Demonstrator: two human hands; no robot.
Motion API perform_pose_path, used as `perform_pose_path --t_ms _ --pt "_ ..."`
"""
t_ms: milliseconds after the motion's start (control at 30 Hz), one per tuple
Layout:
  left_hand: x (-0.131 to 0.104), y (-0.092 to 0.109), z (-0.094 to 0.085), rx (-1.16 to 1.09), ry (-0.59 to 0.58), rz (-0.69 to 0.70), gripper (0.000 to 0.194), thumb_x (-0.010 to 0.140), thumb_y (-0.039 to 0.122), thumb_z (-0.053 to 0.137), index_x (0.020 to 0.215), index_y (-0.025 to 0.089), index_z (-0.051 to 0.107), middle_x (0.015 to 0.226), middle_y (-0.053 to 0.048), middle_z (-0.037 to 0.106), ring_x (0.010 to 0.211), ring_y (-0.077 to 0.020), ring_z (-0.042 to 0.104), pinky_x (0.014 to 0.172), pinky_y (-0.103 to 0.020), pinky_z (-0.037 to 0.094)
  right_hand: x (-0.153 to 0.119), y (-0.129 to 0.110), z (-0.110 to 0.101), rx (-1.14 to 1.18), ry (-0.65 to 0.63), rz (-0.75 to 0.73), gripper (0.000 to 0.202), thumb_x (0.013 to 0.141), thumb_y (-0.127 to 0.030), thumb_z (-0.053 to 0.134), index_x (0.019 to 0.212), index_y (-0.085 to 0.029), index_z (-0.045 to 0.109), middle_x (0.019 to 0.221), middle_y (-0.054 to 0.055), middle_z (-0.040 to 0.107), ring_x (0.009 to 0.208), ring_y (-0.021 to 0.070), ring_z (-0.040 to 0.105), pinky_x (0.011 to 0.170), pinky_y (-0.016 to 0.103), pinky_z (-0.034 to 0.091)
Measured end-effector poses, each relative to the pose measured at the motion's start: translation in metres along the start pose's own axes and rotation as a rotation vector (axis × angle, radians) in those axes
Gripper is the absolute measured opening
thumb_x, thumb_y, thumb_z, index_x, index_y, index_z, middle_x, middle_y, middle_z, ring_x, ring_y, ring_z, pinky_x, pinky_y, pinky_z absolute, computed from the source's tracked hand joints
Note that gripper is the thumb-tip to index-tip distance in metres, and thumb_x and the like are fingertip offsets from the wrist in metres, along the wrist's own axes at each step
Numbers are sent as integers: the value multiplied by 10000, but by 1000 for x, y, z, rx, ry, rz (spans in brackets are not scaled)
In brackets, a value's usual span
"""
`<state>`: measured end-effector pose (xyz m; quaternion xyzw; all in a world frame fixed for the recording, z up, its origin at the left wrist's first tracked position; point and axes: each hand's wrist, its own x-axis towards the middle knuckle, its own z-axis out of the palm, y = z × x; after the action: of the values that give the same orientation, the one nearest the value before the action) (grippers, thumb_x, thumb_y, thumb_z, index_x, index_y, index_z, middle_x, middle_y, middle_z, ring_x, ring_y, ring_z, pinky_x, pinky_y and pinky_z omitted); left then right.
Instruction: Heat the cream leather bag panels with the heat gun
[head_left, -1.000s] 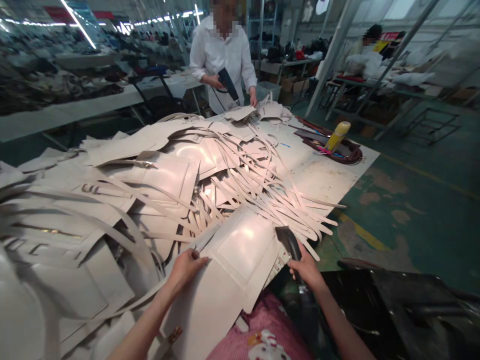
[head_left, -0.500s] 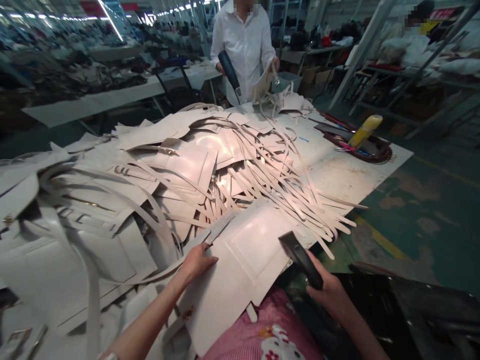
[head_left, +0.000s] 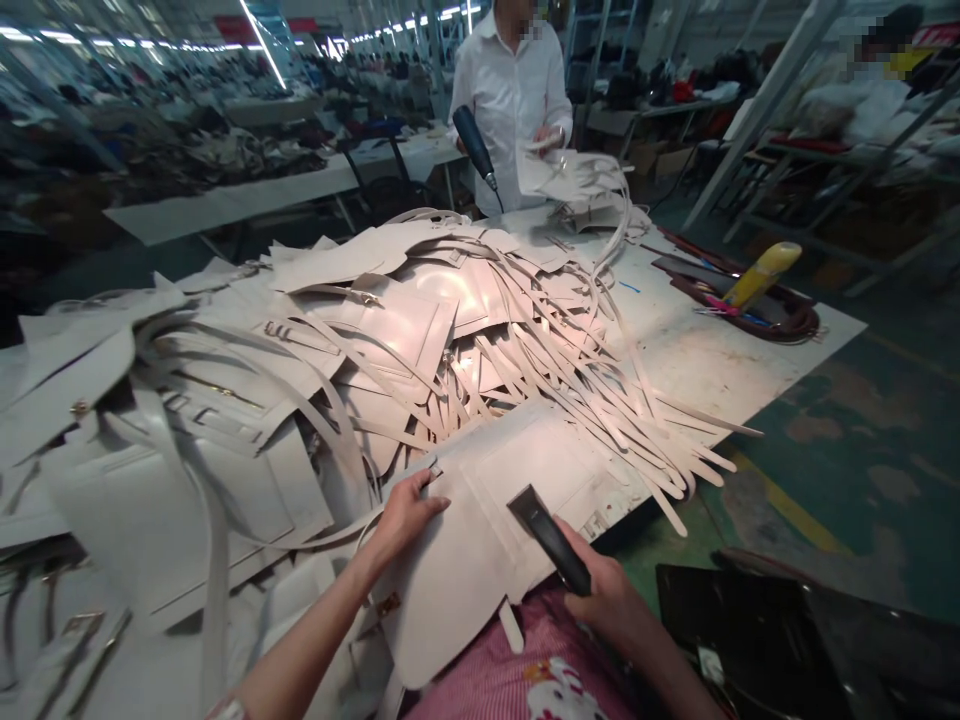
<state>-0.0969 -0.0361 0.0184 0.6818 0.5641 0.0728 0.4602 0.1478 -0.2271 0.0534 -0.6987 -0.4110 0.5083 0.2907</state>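
Note:
A pale cream leather bag panel (head_left: 442,600) with a stitched rectangle lies across the near table edge, its rounded end towards my lap. At the panel's left edge, my left hand (head_left: 405,518) has its thumb on top and fingers around the edge. In my right hand (head_left: 604,590) is a black clipper-shaped hand tool (head_left: 553,542) with a wide flat head. The head is over the panel's middle, near a raised band; whether it touches cannot be seen. A short strap tab (head_left: 511,628) sticks out from the panel's near side.
A heap of cream bag pieces (head_left: 390,330) and long straps (head_left: 600,410) covers the table's left and middle. At right lies a brown strap coil (head_left: 795,318) with a yellow-handled tool (head_left: 765,275). Across stands a co-worker (head_left: 510,90) beside a dark heat-gun-like tool (head_left: 475,145).
My right hand has moved the black tool left, from the panel's right edge to over its middle. My left hand still grips the left edge. The co-worker's cream piece has shifted.

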Motion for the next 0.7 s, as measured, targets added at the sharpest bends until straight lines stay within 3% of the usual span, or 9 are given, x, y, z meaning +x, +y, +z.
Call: perform_pose_path --t_ms 100,200,300,433,500,600,700 --pt "4 38 -36 -19 104 122 166 657 323 577 705 172 526 612 51 522 595 -128 501 555 -225 383 6 -1 -14 31 165 8 822 595 -145 518 1378 -194 274 1145 40 630 996 235 593 857 299 489" --pt "12 71 -76 -42 191 171 204 672 354 578 728 164 529 618 52 504 588 -117 482 555 -220 374 1 4 -31 61 264 -21 816 612 -185 540 1380 -196 266 1190 50 603 1079 246 553 916 314 458" --pt "23 80 -97 24 286 232 204 678 349 573 751 163 535 659 45 514 633 -123 491 583 -221 370 -11 16 -39 79 286 23 816 593 -207 541 1369 -200 290 1265 59 548 1180 267 478 971 344 415" --pt "39 57 -83 266 381 264 168 724 345 525 764 182 522 675 30 528 675 -142 499 616 -237 349 -26 28 -34 65 194 63 822 573 -179 491 1368 -197 279 1376 57 429 1281 258 355 1033 374 332" --pt "45 38 -66 368 424 238 133 741 326 502 766 196 509 707 17 545 707 -153 510 624 -244 337 -29 26 -27 56 135 42 827 560 -144 474 1364 -200 287 1365 53 444 1244 258 403 1008 361 352" --pt "50 15 -45 424 452 183 118 767 319 470 806 214 507 809 -3 588 779 -170 531 647 -250 335 -19 17 -17 55 35 30 824 556 -99 459 1358 -217 309 1148 30 625 932 234 606 841 320 463" --pt "54 2 -36 427 455 136 142 778 340 467 857 233 518 892 -6 612 836 -183 542 675 -256 341 5 9 -10 74 -71 -11 825 546 -90 478 1349 -218 337 974 -4 683 782 210 620 722 285 492"
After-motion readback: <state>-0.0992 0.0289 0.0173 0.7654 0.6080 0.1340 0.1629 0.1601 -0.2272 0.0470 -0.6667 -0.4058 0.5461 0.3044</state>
